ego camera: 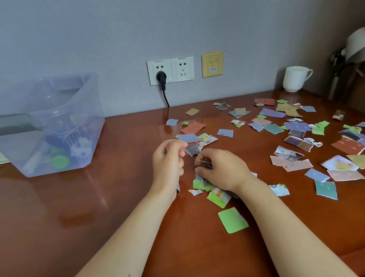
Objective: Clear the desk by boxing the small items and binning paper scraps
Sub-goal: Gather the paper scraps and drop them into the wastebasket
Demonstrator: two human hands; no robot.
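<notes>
On desk (117,215), scraps (233,223) lying flat, hands (168,160) pinching some

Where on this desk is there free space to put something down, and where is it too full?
Free: the wide bare desk between the clear box and the left hand, down to the near edge; also the strip from the box to the black cord. Crowded: paper scraps cover the right side, from the right hand to the white mug.

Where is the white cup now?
In the head view, the white cup stands at the far right of the desk, near the wall, beside the lamp.
</notes>
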